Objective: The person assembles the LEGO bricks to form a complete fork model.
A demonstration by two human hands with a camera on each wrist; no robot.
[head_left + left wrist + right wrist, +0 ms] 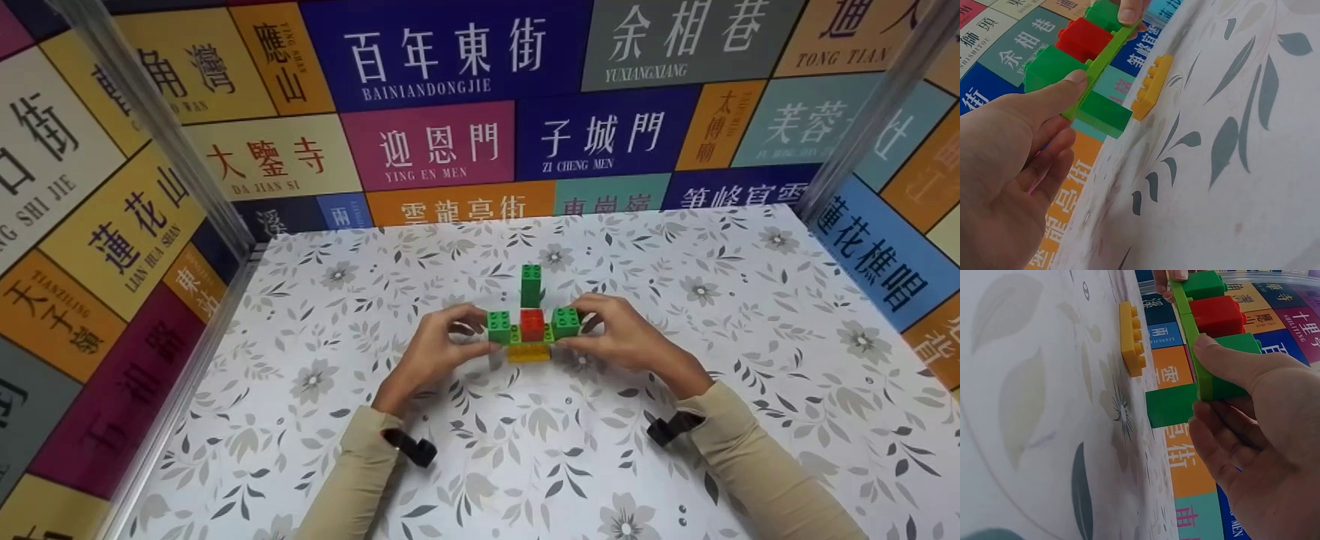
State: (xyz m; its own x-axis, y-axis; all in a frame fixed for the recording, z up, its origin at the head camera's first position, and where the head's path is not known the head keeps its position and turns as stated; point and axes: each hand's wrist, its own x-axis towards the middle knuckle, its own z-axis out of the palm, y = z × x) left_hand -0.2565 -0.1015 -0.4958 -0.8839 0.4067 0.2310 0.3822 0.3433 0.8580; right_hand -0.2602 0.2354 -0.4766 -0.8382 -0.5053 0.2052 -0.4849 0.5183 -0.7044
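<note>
My left hand and right hand pinch the two ends of one toy brick assembly between thumbs and fingers. Its base is a long lime-green plate. On the plate sit a green brick at the left end, a red brick in the middle and another green brick at the right end. Both wrist views show the plate raised off the table. Below it, a flat yellow brick lies studs up on the table. Just behind stands a tall green brick stack.
The white table has a grey leaf and flower print. Walls of coloured panels with Chinese lettering rise at the back and sides. Clear upright posts stand near the table's far corners. A black strap is on each wrist.
</note>
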